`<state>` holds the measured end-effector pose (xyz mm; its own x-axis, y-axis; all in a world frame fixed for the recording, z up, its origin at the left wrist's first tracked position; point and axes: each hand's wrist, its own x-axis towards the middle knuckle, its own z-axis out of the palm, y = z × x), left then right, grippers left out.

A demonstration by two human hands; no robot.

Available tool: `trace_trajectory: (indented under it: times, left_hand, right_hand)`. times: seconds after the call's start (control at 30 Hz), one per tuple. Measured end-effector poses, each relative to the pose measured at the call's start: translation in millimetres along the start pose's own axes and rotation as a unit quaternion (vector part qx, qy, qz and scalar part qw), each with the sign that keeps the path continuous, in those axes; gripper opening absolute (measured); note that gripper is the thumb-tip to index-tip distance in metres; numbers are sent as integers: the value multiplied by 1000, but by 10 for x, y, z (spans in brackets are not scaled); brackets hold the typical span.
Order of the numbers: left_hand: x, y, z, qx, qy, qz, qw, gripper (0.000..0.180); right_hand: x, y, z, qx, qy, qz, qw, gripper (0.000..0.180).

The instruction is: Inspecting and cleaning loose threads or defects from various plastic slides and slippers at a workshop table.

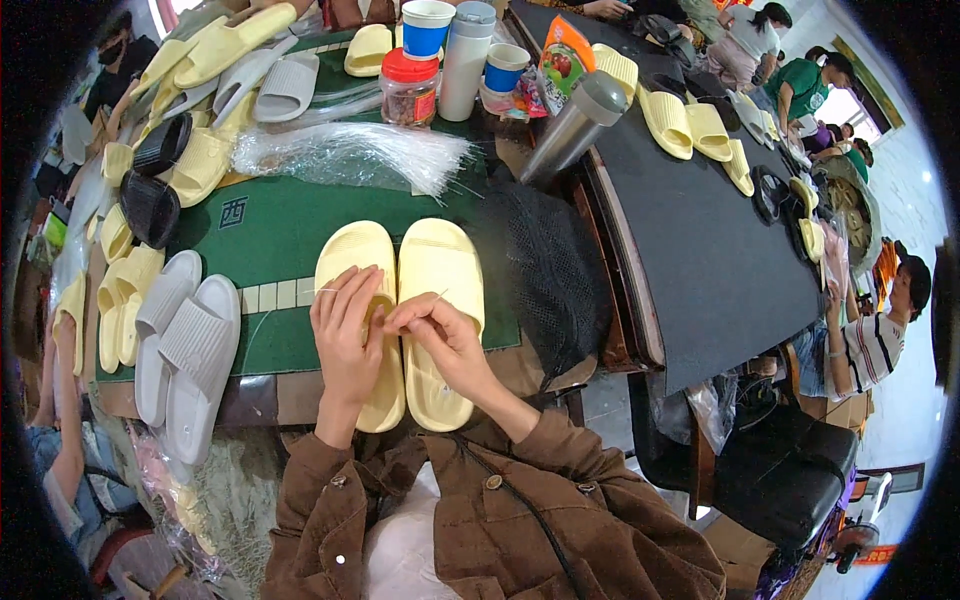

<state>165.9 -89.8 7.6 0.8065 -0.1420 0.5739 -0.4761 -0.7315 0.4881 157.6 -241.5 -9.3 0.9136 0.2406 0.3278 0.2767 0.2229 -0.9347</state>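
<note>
Pale-yellow slippers [440,268], one pair, side by side at center frame, toes toward the top, on the green-covered table [285,345]. Left hand [350,318] lies over the left slipper's strap, its fingers extended and near each other, hiding much of it; a thin clear strand [326,290] shows at their outer side. Right hand [447,345] over the strap area of the right slipper, thumb and index narrow, tips drawn near each other; can't tell if either hand grips the strand. Clutter: bundle of clear strands [350,155] just above the slippers; black mesh bag [557,280] crowds their right side. Top center: red-lidded jar [408,98], blue-and-white paper cup [426,32], pale bottle [467,65], orange packet [567,62], tilted steel bottle [575,128]. Left of frame: grey slippers [208,345] overlapping near the table's lower edge, more yellow slippers [130,300] beside them, black slippers [150,210] higher up. Right of frame: dark-topped table [715,250] with a slipper row [708,132] along its far end, black chair [785,470] below, person in a striped top [872,352] at far right.
</note>
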Motion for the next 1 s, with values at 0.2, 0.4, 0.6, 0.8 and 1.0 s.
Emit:
trace_trajectory:
  times: [0.2,0.4,0.6,0.8,1.0]
  left_hand:
    - [-8,11,-38,-40,45,-9,998,42]
    - [-79,44,-189,-62,10,57,996,43]
    - [-81,144,-463,-195,-10,-44,980,32]
    - [-90,-29,-535,-284,66,-164,942,27]
    - [-133,-36,-714,-315,-174,-228,905,16]
  right_hand:
    - [-26,-47,31,85,1,57,995,14]
    - [-94,-181,19,131,-29,118,984,13]
    - [-185,-286,-91,21,-142,225,964,12]
    - [-184,-378,-19,-68,-356,238,901,12]
    - [-194,-263,-49,107,-198,226,948,10]
